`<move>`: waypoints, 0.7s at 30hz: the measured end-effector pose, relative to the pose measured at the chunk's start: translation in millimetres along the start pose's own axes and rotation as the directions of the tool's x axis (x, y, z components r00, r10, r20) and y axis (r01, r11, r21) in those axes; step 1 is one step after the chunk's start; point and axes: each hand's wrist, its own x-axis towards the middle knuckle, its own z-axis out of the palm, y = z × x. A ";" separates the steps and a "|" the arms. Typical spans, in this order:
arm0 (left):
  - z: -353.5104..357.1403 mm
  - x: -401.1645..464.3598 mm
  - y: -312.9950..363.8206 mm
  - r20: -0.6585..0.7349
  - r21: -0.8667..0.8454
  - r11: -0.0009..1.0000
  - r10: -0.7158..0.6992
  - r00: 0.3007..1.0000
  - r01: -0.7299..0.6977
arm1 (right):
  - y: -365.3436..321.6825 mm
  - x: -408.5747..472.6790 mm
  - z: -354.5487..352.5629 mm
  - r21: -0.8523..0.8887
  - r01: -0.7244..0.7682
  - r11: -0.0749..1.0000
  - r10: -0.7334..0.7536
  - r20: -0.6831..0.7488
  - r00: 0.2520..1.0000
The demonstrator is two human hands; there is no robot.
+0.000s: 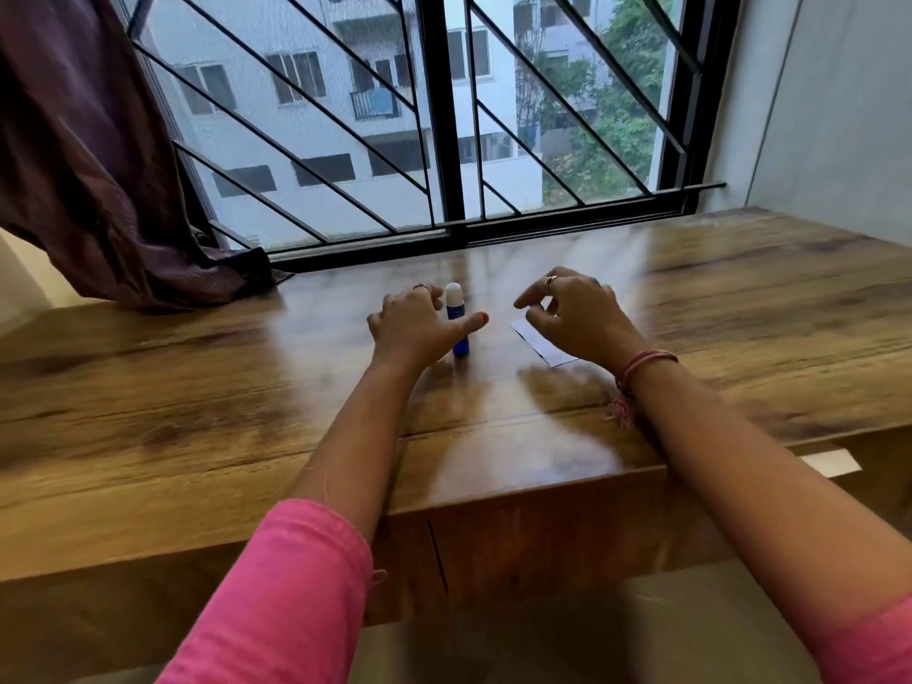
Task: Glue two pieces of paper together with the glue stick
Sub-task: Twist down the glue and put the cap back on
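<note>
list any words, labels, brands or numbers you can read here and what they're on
None can be read.
The glue stick, blue with a white cap and standing on the wooden table, shows a faint mark on its body, too blurred to read.
The white paper beside the right hand shows no print on its visible part.

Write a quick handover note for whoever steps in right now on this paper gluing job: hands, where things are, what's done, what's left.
Left hand: beside the upright blue glue stick with a white cap, fingers loosely curled; a grip on it cannot be confirmed.
Right hand: hovers over the small white paper piece, fingers loosely curled, holding nothing.
Paper lies flat on the glossy wooden table, right of the glue stick. Only one piece is clearly visible; the hand may hide another.
Done: nothing evident; cap on.
Left: uncap, apply glue, press pieces together.
</note>
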 end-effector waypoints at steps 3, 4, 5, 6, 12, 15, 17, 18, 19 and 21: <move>-0.5 1.7 -4.2 0.029 -0.051 0.998 -0.021 0.999 0.023 | 6.1 -2.5 3.2 -0.014 0.021 1.000 -0.020 0.032 0.999; -1.1 0.5 -6.0 0.026 -0.069 0.997 -0.024 0.999 0.025 | 7.0 -3.3 4.0 -0.015 0.028 0.999 -0.028 0.035 0.999; -2.1 -0.8 -8.0 0.020 -0.092 0.995 -0.028 0.999 0.029 | 7.1 -3.7 5.3 -0.016 0.035 0.999 -0.035 0.037 0.999; -3.2 -2.4 -9.4 0.016 -0.119 0.992 -0.035 0.999 0.037 | 6.3 -4.1 6.7 -0.015 0.043 0.999 -0.042 0.043 0.998; -1.8 -8.8 -14.1 0.063 -0.234 0.970 -0.057 0.996 0.070 | -3.2 -9.2 14.6 -0.012 0.100 0.995 -0.098 0.094 0.991; -1.5 -8.4 -12.3 0.049 -0.251 0.966 -0.047 0.998 0.058 | -6.3 -11.9 15.5 0.012 0.096 0.995 -0.096 0.114 0.989; -1.7 -8.6 -10.3 0.041 -0.263 0.963 -0.040 0.998 0.050 | -7.3 -13.4 16.0 0.056 0.083 0.995 -0.090 0.130 0.987; -2.3 -9.2 -8.9 0.038 -0.272 0.961 -0.035 0.999 0.044 | -7.7 -13.9 16.2 0.095 0.075 0.993 -0.088 0.134 0.987; -3.1 -9.9 -7.6 0.034 -0.289 0.957 -0.025 0.999 0.034 | -8.3 -14.3 16.3 0.143 0.066 0.987 -0.086 0.135 0.987; -5.0 -11.4 -5.2 0.020 -0.369 0.929 0.000 1.000 0.008 | -9.4 -14.4 16.4 0.240 0.041 0.970 -0.079 0.150 0.986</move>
